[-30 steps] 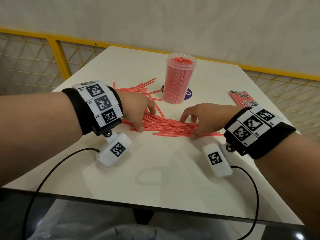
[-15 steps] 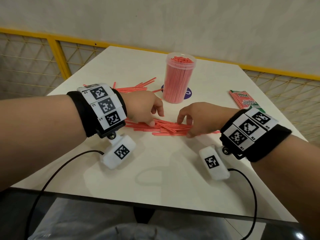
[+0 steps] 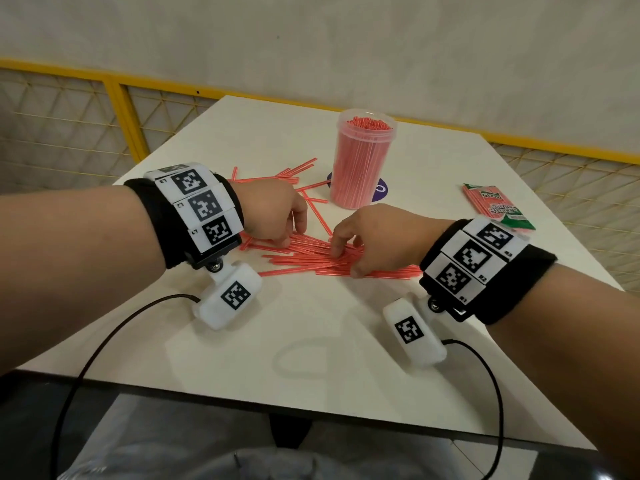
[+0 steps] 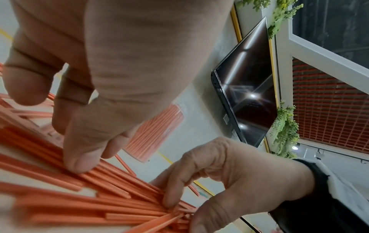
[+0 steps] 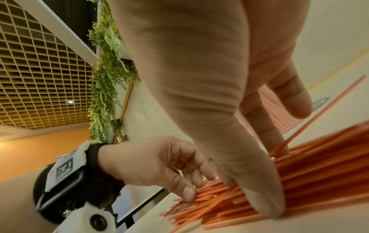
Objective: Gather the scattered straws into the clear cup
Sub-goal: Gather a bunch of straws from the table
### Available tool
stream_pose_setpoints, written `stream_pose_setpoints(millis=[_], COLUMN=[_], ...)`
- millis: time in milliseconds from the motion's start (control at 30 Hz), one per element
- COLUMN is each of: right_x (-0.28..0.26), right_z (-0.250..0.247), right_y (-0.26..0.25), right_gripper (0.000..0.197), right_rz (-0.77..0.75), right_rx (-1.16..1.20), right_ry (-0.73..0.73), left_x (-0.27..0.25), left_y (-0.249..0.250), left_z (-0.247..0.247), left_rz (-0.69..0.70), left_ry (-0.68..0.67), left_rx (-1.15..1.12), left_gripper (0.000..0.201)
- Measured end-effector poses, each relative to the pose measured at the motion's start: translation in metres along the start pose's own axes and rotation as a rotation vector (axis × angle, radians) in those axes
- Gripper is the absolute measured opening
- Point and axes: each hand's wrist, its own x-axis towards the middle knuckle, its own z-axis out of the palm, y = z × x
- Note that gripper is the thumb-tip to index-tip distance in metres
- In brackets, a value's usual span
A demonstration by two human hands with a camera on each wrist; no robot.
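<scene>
A pile of thin red straws (image 3: 311,259) lies flat on the white table (image 3: 311,341), in front of the clear cup (image 3: 362,168), which stands upright and packed with red straws. My left hand (image 3: 291,237) curls over the pile's left end, thumb pressing on top. My right hand (image 3: 346,261) straddles the right end, thumb on the near side and fingers on the far side. In the left wrist view the left hand's thumb (image 4: 79,164) bears on the straws (image 4: 60,197). In the right wrist view the right hand (image 5: 275,181) brackets the straws (image 5: 319,165).
More loose straws (image 3: 277,176) lie scattered behind my left hand, left of the cup. A sealed packet of straws (image 3: 495,206) rests at the right side of the table. A yellow railing (image 3: 117,98) runs behind the table. Cables trail from both wrist cameras over the near edge.
Both hands have drawn closer together, bunching the pile tighter. My right hand slid left along the straws and my left hand shifted a little right.
</scene>
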Motion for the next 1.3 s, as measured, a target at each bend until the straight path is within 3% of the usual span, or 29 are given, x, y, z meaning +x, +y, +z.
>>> stream_pose_setpoints(millis=[400, 500, 600, 667, 767, 933, 1200, 1300], right_x=[-0.011, -0.019, -0.03, -0.033, -0.031, -0.022, -0.013, -0.014], right_z=[-0.002, -0.008, -0.011, -0.008, -0.001, 0.0, 0.002, 0.003], right_y=[0.014, 0.029, 0.043, 0.046, 0.047, 0.041, 0.035, 0.033], right_gripper=[0.027, 0.054, 0.106, 0.121, 0.104, 0.075, 0.063, 0.059], right_rz=[0.053, 0.131, 0.295, 0.358, 0.344, 0.248, 0.145, 0.142], right_rx=[-0.014, 0.025, 0.004, -0.039, -0.091, -0.085, -0.12, -0.078], right_ry=[0.062, 0.098, -0.037, -0.141, -0.178, -0.11, -0.029, 0.015], left_x=[0.001, -0.004, -0.013, -0.015, -0.01, -0.001, 0.006, 0.005], left_y=[0.004, 0.01, 0.017, 0.023, 0.03, 0.042, 0.054, 0.052], left_z=[-0.002, -0.004, -0.002, 0.001, 0.006, 0.009, 0.012, 0.011], left_rz=[-0.084, -0.018, 0.047, 0.063, 0.063, 0.092, 0.172, 0.193], left_ry=[0.063, 0.065, -0.128, -0.191, -0.191, -0.165, -0.041, 0.005], left_rx=[0.105, 0.052, 0.041, 0.099, 0.115, 0.053, 0.005, -0.03], left_gripper=[0.034, 0.035, 0.07, 0.079, 0.075, 0.063, 0.044, 0.046])
